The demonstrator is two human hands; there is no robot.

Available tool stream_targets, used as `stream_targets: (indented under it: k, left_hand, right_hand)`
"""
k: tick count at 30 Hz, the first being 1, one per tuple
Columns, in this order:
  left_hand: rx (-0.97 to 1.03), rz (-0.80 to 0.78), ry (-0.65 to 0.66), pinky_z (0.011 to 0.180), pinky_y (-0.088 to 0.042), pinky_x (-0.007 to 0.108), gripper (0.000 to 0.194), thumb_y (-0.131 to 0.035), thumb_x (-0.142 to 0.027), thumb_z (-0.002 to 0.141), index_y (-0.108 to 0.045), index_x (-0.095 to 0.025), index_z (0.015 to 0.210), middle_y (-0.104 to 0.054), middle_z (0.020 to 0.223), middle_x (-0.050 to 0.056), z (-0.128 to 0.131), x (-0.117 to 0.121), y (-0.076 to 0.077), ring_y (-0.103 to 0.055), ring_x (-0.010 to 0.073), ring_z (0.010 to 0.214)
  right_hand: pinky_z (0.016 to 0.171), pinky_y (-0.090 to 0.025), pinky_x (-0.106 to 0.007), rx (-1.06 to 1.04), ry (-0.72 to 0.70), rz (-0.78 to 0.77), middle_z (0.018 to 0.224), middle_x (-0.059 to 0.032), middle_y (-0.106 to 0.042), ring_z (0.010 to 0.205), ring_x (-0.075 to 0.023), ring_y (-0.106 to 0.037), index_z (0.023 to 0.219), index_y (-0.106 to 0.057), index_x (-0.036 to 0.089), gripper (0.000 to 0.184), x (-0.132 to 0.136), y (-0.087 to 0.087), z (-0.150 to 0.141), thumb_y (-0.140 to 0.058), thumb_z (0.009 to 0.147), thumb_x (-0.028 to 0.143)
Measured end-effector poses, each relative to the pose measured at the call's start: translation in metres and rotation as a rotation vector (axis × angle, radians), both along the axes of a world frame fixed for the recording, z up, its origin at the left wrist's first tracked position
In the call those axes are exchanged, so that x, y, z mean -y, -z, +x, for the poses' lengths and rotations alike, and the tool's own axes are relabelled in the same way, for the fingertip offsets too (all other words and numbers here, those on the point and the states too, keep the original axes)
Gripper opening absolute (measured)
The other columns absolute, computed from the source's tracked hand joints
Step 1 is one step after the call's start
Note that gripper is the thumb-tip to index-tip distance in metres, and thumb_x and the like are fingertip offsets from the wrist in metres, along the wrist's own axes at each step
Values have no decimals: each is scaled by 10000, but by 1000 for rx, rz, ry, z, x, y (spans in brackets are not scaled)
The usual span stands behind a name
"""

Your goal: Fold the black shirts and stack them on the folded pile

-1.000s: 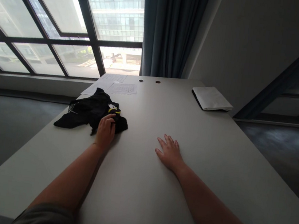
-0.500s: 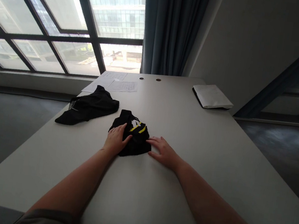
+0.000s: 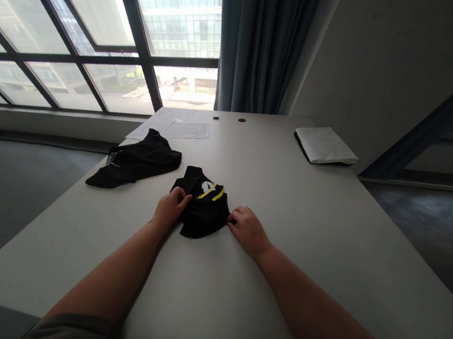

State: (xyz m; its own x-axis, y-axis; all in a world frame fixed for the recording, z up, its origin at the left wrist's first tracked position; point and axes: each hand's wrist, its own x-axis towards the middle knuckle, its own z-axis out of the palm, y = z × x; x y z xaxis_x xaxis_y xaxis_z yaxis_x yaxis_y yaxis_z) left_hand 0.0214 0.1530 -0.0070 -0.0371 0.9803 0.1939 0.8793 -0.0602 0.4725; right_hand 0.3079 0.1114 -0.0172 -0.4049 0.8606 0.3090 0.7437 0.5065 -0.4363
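Note:
A small black garment with yellow stripes and a white mark (image 3: 204, 204) lies bunched on the white table (image 3: 288, 211) in front of me. My left hand (image 3: 170, 210) pinches its left edge, fingers curled on the cloth. At the garment's right edge my right hand (image 3: 246, 229) has its fingers curled onto the fabric too. A second black garment (image 3: 136, 160) lies spread out further left, apart from both hands.
Printed paper sheets (image 3: 177, 127) lie at the far left of the table near the window. A white folded item on a dark base (image 3: 325, 146) sits at the far right. Two round cable holes (image 3: 228, 118) are at the back edge. A dark curtain (image 3: 260, 40) hangs behind.
My left hand pulled the striped garment away from the other black garment toward the table's middle. My right hand moved from lying flat to gripping the garment's right edge.

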Motion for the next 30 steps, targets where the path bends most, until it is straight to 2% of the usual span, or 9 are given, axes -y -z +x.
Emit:
stream_targets:
  k: [5, 10, 14, 18, 20, 22, 25, 28, 30]
  left_hand:
    - [-104, -5, -8, 700, -442, 304, 215, -696, -468, 895, -617, -268, 896, -709, 808, 8, -18, -6, -1, -672, 230, 781]
    - [-103, 63, -196, 723, -450, 313, 164, -624, -419, 933, -624, -258, 905, -722, 844, 30, -49, -16, 2, -696, 252, 831]
    - [-11, 114, -337, 774, -471, 321, 179, -616, -421, 927, -631, -244, 905, -736, 920, 50, -76, -24, 7, -704, 260, 914]
    - [80, 84, -443, 788, -486, 330, 178, -595, -407, 933, -631, -234, 951, -732, 935, 61, -94, -29, 10, -699, 262, 948]
    - [68, 95, -436, 828, -498, 355, 158, -575, -345, 934, -641, -224, 1010, -724, 952, 72, -94, -29, 9, -690, 267, 953]
    - [-6, 177, -362, 926, -495, 402, 188, -565, -268, 916, -657, -210, 1069, -711, 1022, 97, -86, -27, 6, -669, 284, 1015]
    - [-114, 302, -131, 1062, -447, 462, 233, -564, -250, 923, -682, -212, 1121, -691, 1157, 119, -62, -21, 1, -621, 306, 1140]
    - [-146, 249, 257, 1102, -442, 449, 238, -564, -311, 960, -707, -248, 1139, -699, 1224, 88, -35, -13, 2, -617, 279, 1187]
    - [-160, 169, 428, 1121, -440, 445, 269, -569, -342, 967, -717, -267, 1179, -682, 1306, 79, -23, -10, 7, -608, 269, 1239]
  right_hand:
    - [952, -484, -388, -25, 151, 12, 958, -81, -694, 987, -253, -596, 841, -716, 213, 102, -25, 8, 34, -633, 878, 167]
    - [970, -481, -412, -108, 363, 41, 924, -76, -719, 963, -266, -625, 799, -705, 222, 78, -55, 17, 96, -633, 826, 213]
    - [935, -485, -390, -293, 629, 92, 968, -100, -718, 928, -260, -620, 871, -699, 220, 94, -66, 20, 136, -638, 865, 291]
    - [952, -474, -446, -353, 829, 168, 1053, -184, -660, 969, -292, -580, 979, -665, 159, 178, -69, 19, 155, -567, 913, 292]
    - [999, -460, -469, -373, 896, 215, 1109, -216, -624, 1058, -320, -558, 1026, -654, 135, 196, -69, 16, 156, -546, 902, 242]
    - [1088, -416, -480, -364, 877, 272, 1191, -240, -588, 1201, -342, -507, 1105, -641, 110, 259, -68, 12, 150, -531, 886, 194]
    - [1191, -340, -452, -296, 700, 328, 1299, -214, -565, 1331, -308, -456, 1182, -643, 128, 309, -63, 6, 128, -522, 910, 209]
    - [1175, -390, -402, -172, 355, 226, 1297, -125, -621, 1279, -247, -545, 1180, -689, 201, 295, -55, 4, 98, -525, 940, 253]
    - [1159, -418, -416, -51, 93, 72, 1306, -98, -642, 1255, -245, -581, 1215, -708, 234, 324, -51, 6, 83, -559, 930, 273]
